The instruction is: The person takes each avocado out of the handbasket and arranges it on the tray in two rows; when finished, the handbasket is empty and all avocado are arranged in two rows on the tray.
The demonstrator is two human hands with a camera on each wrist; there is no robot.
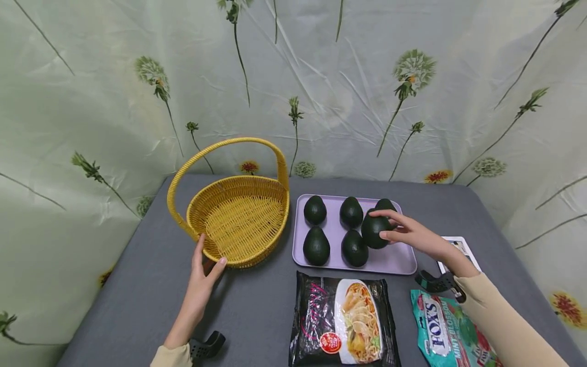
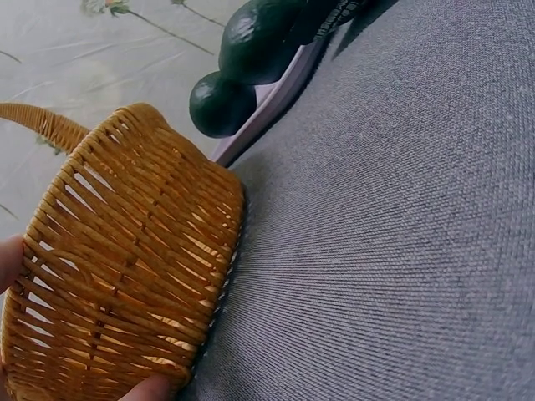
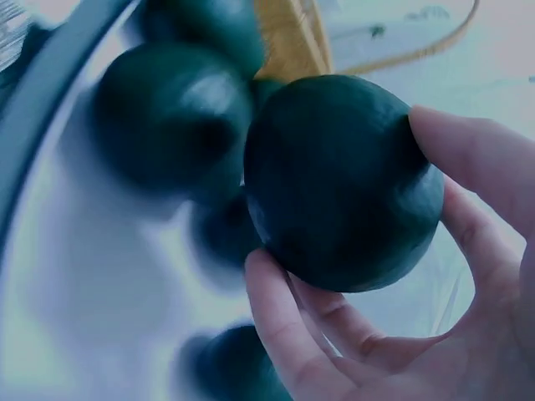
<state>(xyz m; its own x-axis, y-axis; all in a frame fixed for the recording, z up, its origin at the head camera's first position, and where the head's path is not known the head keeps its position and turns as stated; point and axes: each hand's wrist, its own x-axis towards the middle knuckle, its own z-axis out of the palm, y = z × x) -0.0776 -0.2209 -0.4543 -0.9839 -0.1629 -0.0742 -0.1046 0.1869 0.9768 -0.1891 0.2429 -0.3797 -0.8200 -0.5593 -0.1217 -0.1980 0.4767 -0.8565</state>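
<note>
My left hand (image 1: 204, 283) holds the near left side of a yellow wicker basket (image 1: 245, 219), thumb and fingertip at its rim. In the left wrist view another fingertip (image 2: 152, 389) lies low on the woven outer wall; the rest of the hand is hidden there. Inside the basket only bare weave shows. Pinched between the thumb and fingers of my right hand (image 1: 412, 234) is a dark green avocado (image 1: 375, 232), over the right part of a pale purple tray (image 1: 394, 260). Several more avocados (image 1: 316, 247) lie on the tray in two rows.
A black noodle packet (image 1: 321, 321) lies in front of the tray, with a teal candy bag (image 1: 435, 326) to its right, partly under my right sleeve. A white-edged flat object (image 1: 463, 247) sits beyond the right wrist. Floral cloth (image 1: 321, 76) hangs behind the grey table (image 1: 257, 316).
</note>
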